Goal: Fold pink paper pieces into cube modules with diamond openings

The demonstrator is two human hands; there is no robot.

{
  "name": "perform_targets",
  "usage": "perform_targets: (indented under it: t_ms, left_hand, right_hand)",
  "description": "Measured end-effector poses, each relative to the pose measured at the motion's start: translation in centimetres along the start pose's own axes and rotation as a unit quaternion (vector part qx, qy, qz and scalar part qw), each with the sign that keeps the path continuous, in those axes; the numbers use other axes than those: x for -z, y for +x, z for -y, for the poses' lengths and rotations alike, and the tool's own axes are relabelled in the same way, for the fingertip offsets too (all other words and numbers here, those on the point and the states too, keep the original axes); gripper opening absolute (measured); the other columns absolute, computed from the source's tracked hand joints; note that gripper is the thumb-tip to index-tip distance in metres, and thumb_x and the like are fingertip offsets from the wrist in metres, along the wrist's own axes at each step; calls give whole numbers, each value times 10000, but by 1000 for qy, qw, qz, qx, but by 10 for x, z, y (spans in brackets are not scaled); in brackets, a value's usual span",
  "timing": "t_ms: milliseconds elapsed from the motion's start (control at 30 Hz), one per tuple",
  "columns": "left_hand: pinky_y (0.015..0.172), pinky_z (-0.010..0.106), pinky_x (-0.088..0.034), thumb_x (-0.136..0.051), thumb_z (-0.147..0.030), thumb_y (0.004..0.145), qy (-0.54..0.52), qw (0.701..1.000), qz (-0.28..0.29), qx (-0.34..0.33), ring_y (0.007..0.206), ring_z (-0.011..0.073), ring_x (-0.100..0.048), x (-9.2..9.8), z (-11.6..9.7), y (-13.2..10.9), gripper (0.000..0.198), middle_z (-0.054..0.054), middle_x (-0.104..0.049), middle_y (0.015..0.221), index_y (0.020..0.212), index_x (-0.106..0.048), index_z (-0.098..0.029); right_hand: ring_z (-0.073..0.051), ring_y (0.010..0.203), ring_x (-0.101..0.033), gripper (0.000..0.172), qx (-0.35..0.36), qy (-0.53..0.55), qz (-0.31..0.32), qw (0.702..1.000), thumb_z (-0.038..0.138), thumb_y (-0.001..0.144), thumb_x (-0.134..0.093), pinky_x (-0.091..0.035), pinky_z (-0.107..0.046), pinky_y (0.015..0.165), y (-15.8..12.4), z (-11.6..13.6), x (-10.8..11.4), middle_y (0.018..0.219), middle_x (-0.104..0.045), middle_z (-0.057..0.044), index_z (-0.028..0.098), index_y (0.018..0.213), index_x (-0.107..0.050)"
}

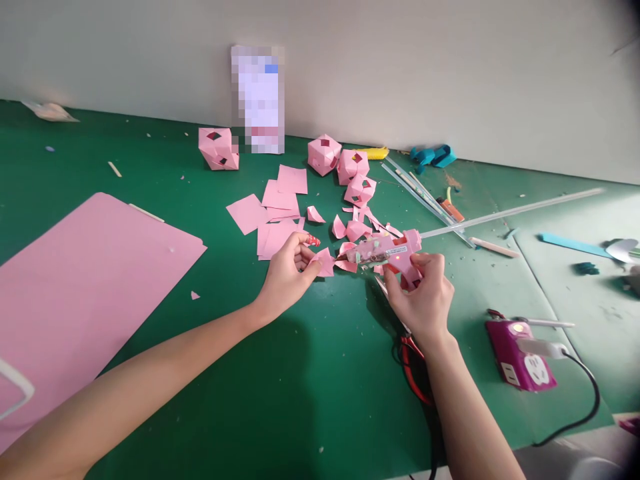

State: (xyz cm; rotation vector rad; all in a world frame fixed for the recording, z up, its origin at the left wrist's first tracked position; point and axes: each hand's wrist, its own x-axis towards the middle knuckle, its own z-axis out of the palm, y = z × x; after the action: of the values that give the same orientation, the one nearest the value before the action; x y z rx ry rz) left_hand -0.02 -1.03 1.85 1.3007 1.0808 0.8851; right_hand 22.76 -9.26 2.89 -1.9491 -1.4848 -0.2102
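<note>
Between thumb and fingers, my left hand (291, 270) pinches a small folded piece of pink paper (325, 263). My right hand (424, 293) grips a pink hot glue gun (387, 252) by its handle, with the nozzle pointing left and right at the paper; whether they touch I cannot tell. A long clear glue stick (510, 212) sticks out of the gun's back end. Curled pink paper pieces (357, 230) lie just behind the gun. Pink paper squares (280, 200) are spread beyond my left hand. Red-handled scissors (414, 373) lie partly under my right hand.
Folded pink paper shapes with openings (324, 155) stand near the wall, one farther left (219, 149). A large pink sheet (100, 287) covers the left side. At right sits a magenta power adapter (520, 357) with a black cord (595, 400). A blurred upright screen (258, 100) leans against the wall.
</note>
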Motion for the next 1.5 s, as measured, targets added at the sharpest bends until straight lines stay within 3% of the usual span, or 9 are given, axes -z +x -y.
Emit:
perform_targets:
  t_ms: [200,533,667,967,1233,1500]
  left_hand:
    - [699,294,-535,-703,-176,809,4,1000,3,0,757,147,-631,-1,-3,0,260,-21,-609,789,1015,-550,-222]
    - [705,298,-538,-702,-195,813,17,1000,4,-4,759,150,-635,1,0,0,260,-24,-612,796,1023,-552,-227]
    - [716,298,-539,-699,-230,833,13,1000,9,-9,764,147,-627,1,1,0,246,-22,-611,801,1032,-554,-222]
    - [734,289,-555,-707,-184,818,-1,1000,8,-10,770,146,-634,0,0,-1,276,-25,-609,787,1039,-545,-221]
    - [733,275,-542,-702,-147,824,1,1000,11,-1,774,135,-624,1,-2,-1,294,-32,-597,796,1066,-547,-208]
    - [738,286,-543,-700,-156,837,-4,1000,12,0,770,138,-629,0,-2,-1,297,-33,-613,789,1086,-546,-207]
  right_hand:
    - [-152,527,-618,323,1,-4,-4,1000,467,816,-694,-484,-299,513,-1,1,0,987,-757,-60,264,971,-497]
    - [-153,566,-636,321,34,-32,-24,999,476,831,-698,-480,-288,519,1,-1,5,940,-742,-47,261,981,-512]
    - [-119,489,-560,364,-7,-2,-35,999,473,785,-721,-452,-281,488,4,4,9,936,-724,-36,261,950,-476]
    - [-131,487,-545,376,-61,41,30,997,447,746,-744,-478,-304,518,4,11,3,813,-664,22,276,935,-467]
    - [-142,473,-529,346,-45,23,37,998,446,764,-711,-442,-299,512,4,9,2,719,-620,48,273,940,-469]
    - [-136,505,-558,321,1,5,22,1000,432,792,-707,-454,-295,514,2,4,2,881,-718,-17,264,954,-487]
